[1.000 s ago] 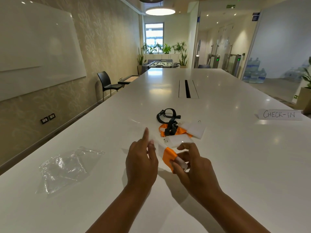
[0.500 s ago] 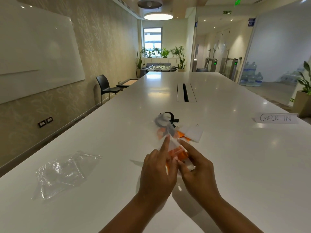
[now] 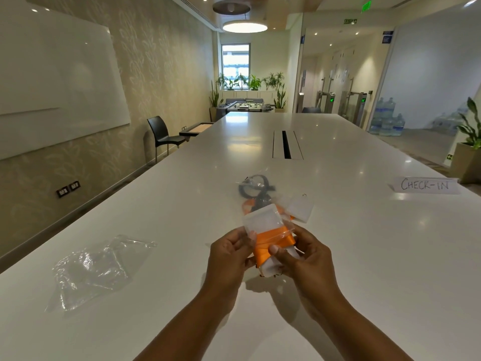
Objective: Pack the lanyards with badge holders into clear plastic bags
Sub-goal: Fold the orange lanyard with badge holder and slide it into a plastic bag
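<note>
Well left of the CHECK-IN sign (image 3: 424, 185) and nearer the person, the left hand (image 3: 229, 254) pinches a clear bag (image 3: 285, 231) by its edge. The right hand (image 3: 304, 259) grips the folded orange lanyard (image 3: 273, 241), its fingers hiding the lower end. Whether the badge holder (image 3: 263, 221) is inside the bag is unclear. Beyond, a black lanyard (image 3: 253, 188) is blurred by plastic.

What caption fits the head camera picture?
Left hand and right hand hold an orange lanyard partly inside a clear plastic bag.

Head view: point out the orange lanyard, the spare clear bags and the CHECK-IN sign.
orange lanyard (image 3: 268, 237), head view, middle of the folded band.
spare clear bags (image 3: 91, 269), head view, middle of the pile.
CHECK-IN sign (image 3: 424, 185), head view, its lettering.
</note>
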The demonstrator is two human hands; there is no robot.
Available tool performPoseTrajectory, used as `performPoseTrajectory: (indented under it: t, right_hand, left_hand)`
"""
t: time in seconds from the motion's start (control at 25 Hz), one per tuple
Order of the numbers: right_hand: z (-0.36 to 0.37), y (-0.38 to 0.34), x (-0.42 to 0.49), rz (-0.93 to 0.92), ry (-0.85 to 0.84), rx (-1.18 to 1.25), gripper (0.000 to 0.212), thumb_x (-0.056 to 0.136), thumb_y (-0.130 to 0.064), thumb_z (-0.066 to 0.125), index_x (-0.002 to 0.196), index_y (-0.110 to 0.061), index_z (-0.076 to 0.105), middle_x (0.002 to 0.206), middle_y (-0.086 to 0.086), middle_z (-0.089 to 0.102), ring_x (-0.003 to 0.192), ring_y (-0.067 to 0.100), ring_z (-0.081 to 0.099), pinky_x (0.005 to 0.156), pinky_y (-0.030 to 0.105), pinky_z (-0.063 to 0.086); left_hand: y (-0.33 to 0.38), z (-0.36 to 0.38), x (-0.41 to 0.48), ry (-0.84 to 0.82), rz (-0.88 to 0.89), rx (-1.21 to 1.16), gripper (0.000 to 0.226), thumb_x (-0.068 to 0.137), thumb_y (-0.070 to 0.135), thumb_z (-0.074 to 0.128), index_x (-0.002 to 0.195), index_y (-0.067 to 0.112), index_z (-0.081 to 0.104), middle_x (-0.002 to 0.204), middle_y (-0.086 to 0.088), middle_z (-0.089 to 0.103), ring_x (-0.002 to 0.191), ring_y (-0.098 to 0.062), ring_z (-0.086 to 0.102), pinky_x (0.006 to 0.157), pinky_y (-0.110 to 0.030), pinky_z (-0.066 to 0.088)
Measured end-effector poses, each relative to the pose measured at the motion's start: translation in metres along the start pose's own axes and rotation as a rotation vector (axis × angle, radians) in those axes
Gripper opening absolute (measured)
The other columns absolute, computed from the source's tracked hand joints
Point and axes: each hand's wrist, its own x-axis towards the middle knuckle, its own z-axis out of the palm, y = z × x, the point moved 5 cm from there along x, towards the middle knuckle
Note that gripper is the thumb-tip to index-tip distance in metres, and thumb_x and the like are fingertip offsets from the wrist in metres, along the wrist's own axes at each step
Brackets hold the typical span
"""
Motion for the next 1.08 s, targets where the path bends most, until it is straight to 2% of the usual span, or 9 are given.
performPoseTrajectory:
  t: [0.16, 0.36, 0.44, 0.56, 0.68, 0.76, 0.84, 1.0, 1.08]
  right_hand:
    - [-0.004, 0.003, 0.003, 0.055, 0.044, 0.108, 0.062, 0.064, -0.028, 0.080, 0.117, -0.047, 0.056, 0.106, -0.018, 0.065, 0.092, 0.011, 0.069, 0.059, 0.025, 0.059]
    - [-0.008, 0.010, 0.007, 0.122, 0.039, 0.220, 0.071, 0.064, -0.024, 0.078, 0.129, -0.035, 0.052, 0.117, -0.003, 0.066, 0.098, 0.022, 0.070, 0.065, 0.032, 0.061]
    - [-0.006, 0.012, 0.007, 0.137, 0.019, 0.199, 0.065, 0.071, -0.022, 0.077, 0.130, -0.036, 0.052, 0.114, -0.004, 0.067, 0.096, 0.022, 0.070, 0.066, 0.033, 0.061]
    - [-0.005, 0.008, 0.009, 0.066, -0.003, 0.044, 0.041, 0.085, -0.017, 0.070, 0.110, -0.047, 0.060, 0.104, -0.011, 0.072, 0.091, 0.018, 0.072, 0.070, 0.036, 0.061]
    - [-0.010, 0.002, 0.010, 0.003, 0.041, -0.012, 0.031, 0.086, -0.015, 0.069, 0.100, -0.042, 0.066, 0.101, -0.010, 0.073, 0.089, 0.013, 0.072, 0.074, 0.033, 0.060]
    - [-0.012, 0.000, 0.009, -0.023, 0.054, 0.070, 0.028, 0.083, -0.018, 0.071, 0.101, -0.040, 0.067, 0.099, -0.015, 0.074, 0.088, 0.008, 0.072, 0.066, 0.025, 0.059]
    - [-0.010, 0.000, 0.007, -0.027, 0.057, 0.122, 0.028, 0.081, -0.023, 0.071, 0.105, -0.036, 0.064, 0.096, -0.019, 0.074, 0.088, 0.006, 0.072, 0.061, 0.020, 0.057]
    - [-0.002, 0.006, 0.008, 0.036, -0.007, 0.088, 0.035, 0.083, -0.026, 0.069, 0.111, -0.036, 0.053, 0.091, -0.025, 0.073, 0.085, 0.002, 0.071, 0.060, 0.019, 0.056]
    - [-0.002, 0.007, 0.009, 0.087, -0.076, 0.114, 0.043, 0.076, -0.035, 0.070, 0.115, -0.034, 0.053, 0.095, -0.015, 0.075, 0.085, 0.011, 0.073, 0.066, 0.025, 0.057]
  left_hand:
    - [-0.002, 0.002, -0.001, -0.023, -0.009, 0.014, 0.031, 0.090, 0.023, 0.063, 0.119, 0.012, 0.065, 0.106, -0.004, 0.075, 0.096, -0.021, 0.072, 0.085, -0.042, 0.059]
    - [-0.002, 0.008, -0.005, -0.056, 0.012, 0.135, 0.036, 0.085, 0.018, 0.071, 0.121, 0.016, 0.065, 0.114, -0.003, 0.072, 0.105, -0.022, 0.069, 0.091, -0.044, 0.056]
    - [-0.002, 0.007, -0.005, -0.015, 0.017, 0.139, 0.030, 0.088, 0.018, 0.068, 0.118, 0.015, 0.066, 0.111, -0.003, 0.073, 0.100, -0.022, 0.071, 0.087, -0.045, 0.058]
    - [-0.003, 0.003, -0.003, 0.041, 0.001, 0.109, 0.014, 0.088, 0.014, 0.069, 0.101, 0.016, 0.072, 0.097, -0.003, 0.075, 0.089, -0.024, 0.073, 0.075, -0.047, 0.061]
    - [-0.007, 0.006, -0.004, -0.038, -0.056, 0.057, 0.018, 0.084, 0.019, 0.073, 0.101, 0.015, 0.069, 0.101, -0.006, 0.074, 0.089, -0.026, 0.073, 0.074, -0.048, 0.061]
    - [-0.013, 0.013, -0.007, -0.119, -0.115, 0.003, 0.027, 0.084, 0.021, 0.074, 0.109, 0.016, 0.065, 0.106, -0.005, 0.073, 0.089, -0.029, 0.073, 0.075, -0.053, 0.060]
    - [-0.016, 0.014, -0.008, -0.125, -0.145, -0.051, 0.029, 0.085, 0.021, 0.073, 0.112, 0.019, 0.064, 0.108, -0.003, 0.073, 0.088, -0.031, 0.074, 0.075, -0.053, 0.059]
    - [-0.014, 0.008, -0.003, -0.056, -0.084, -0.079, 0.032, 0.081, 0.016, 0.076, 0.111, 0.010, 0.067, 0.109, -0.010, 0.072, 0.091, -0.030, 0.073, 0.072, -0.043, 0.061]
    - [-0.012, 0.006, -0.003, -0.027, -0.066, -0.048, 0.032, 0.079, 0.021, 0.076, 0.109, 0.011, 0.069, 0.107, -0.009, 0.073, 0.092, -0.029, 0.073, 0.072, -0.041, 0.061]
